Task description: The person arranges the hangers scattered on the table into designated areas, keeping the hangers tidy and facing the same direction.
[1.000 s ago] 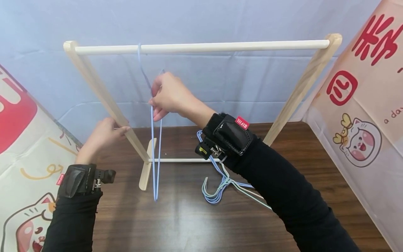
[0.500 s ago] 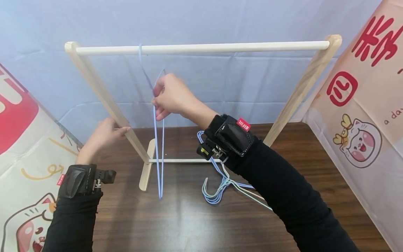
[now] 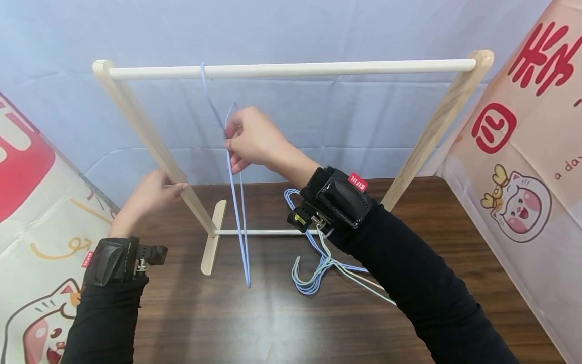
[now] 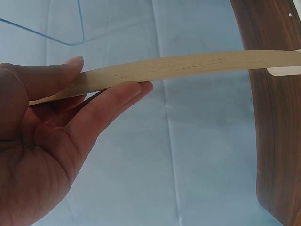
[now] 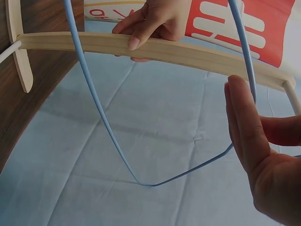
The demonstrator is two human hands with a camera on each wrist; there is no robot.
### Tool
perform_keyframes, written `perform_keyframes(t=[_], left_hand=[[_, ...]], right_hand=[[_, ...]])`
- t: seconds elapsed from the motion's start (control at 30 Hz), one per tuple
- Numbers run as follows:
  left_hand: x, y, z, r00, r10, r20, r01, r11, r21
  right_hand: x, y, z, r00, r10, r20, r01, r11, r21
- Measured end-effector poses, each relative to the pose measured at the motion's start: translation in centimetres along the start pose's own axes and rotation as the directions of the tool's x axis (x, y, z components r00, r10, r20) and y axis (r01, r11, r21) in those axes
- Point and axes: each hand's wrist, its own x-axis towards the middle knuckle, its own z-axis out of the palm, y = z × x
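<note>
A blue wire clothes hanger [image 3: 235, 202] hangs by its hook from the white rod [image 3: 336, 69] of a wooden rack, near the rod's left end. Just below the hook, my right hand [image 3: 256, 139] pinches the hanger's wire between thumb and fingers. In the right wrist view the hanger [image 5: 101, 113] appears as a long bent loop in front of the backdrop. My left hand [image 3: 150, 197] grips the rack's left post [image 3: 136, 116] about halfway up. Seen from the left wrist, the post [image 4: 188, 63] lies between thumb and fingers.
Several blue and pale green hangers [image 3: 325, 263] lie bundled on the dark wooden table [image 3: 273, 323], partly hidden under my right forearm. A thin lower bar [image 3: 273, 232] joins the rack's sides near the table. Light blue cloth [image 3: 291, 30] stands behind, with printed sheets at both sides.
My right hand has shifted slightly right with the hanger, whose lower end has swung rightward while its hook stays on the rod. My left hand stays on the post.
</note>
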Motion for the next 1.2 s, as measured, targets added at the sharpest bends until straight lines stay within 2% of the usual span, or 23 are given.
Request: perform_keyframes(t=[0.2, 0.47, 0.97, 1.2], left_hand=[[0.11, 0.0, 0.04, 1.0, 0.0, -0.003, 0.0, 1.0, 0.001], [0.26, 0.0, 0.03, 1.0, 0.005, -0.004, -0.005, 1.0, 0.018], [0.36, 0.02, 0.14, 1.0, 0.01, -0.013, -0.009, 1.0, 0.03], [0.38, -0.17, 0.15, 1.0, 0.018, -0.015, -0.017, 0.999, 0.034]], right_hand=[[-0.08, 0.19, -0.21, 1.0, 0.0, 0.011, 0.0, 0.999, 0.042], [-0.2, 0.25, -0.4, 1.0, -0.005, 0.021, 0.004, 0.999, 0.05], [-0.06, 0.06, -0.01, 0.999, -0.031, 0.015, 0.031, 0.999, -0.029], [0.04, 0.12, 0.02, 1.0, -0.025, 0.017, 0.025, 1.0, 0.004]])
